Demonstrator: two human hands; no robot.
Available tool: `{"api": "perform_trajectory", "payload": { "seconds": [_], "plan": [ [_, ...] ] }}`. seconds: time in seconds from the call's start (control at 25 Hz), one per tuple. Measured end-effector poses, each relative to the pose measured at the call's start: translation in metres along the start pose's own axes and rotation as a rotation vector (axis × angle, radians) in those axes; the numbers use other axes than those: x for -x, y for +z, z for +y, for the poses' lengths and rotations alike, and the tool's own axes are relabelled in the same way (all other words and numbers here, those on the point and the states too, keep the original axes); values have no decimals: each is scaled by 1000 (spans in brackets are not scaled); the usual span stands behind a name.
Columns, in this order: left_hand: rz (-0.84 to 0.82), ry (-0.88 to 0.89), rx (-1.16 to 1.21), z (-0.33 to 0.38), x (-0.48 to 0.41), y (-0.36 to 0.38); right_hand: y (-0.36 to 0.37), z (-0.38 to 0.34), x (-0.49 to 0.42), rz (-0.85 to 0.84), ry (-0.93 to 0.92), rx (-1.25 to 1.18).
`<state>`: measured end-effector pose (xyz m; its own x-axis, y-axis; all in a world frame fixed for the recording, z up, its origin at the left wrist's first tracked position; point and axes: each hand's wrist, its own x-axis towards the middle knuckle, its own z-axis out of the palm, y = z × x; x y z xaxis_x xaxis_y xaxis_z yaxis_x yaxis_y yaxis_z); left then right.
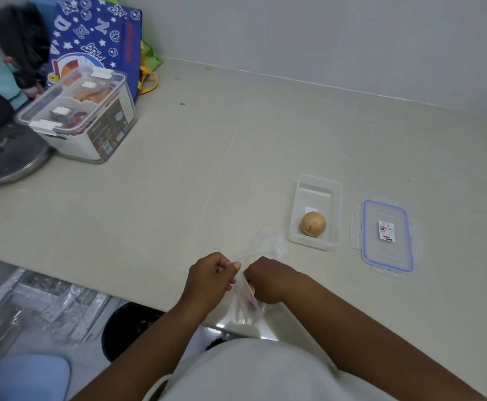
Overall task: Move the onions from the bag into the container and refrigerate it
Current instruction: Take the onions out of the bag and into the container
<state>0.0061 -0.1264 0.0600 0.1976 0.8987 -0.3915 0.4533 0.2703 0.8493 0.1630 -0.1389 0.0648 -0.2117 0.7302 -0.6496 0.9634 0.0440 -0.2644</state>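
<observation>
A clear plastic bag sits at the counter's front edge. My left hand pinches its rim on the left side. My right hand reaches down inside the bag, fingers closed around an onion of which only a sliver shows. To the right stands an open clear rectangular container holding one yellow onion. Its lid, clear with a blue seal and a white label, lies flat further right.
A lidded white storage box with packets stands at the back left, in front of a blue patterned tote bag. A metal pot lid lies at the left edge. Below the counter are a black bin and wrapped metal parts.
</observation>
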Motion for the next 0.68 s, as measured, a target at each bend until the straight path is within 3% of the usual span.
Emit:
{"api": "perform_trajectory", "payload": {
  "seconds": [0.12,0.2,0.32,0.48,0.6,0.68],
  "plan": [
    [3,1,-6,-1,0,0,-1,2,0,11,-38,-40],
    [5,0,-5,-1,-1,-1,-5,7,7,110,-77,-71],
    [2,-6,-1,0,-3,-2,-16,22,27,321,-149,-129],
    [8,-26,21,-1,-6,-1,-34,50,64,706,-218,-484],
    [9,-36,23,-3,-7,-2,-48,80,62,998,-47,-734],
    [14,-42,30,-3,-8,-3,-60,105,42,1060,172,-781]
  ]
}}
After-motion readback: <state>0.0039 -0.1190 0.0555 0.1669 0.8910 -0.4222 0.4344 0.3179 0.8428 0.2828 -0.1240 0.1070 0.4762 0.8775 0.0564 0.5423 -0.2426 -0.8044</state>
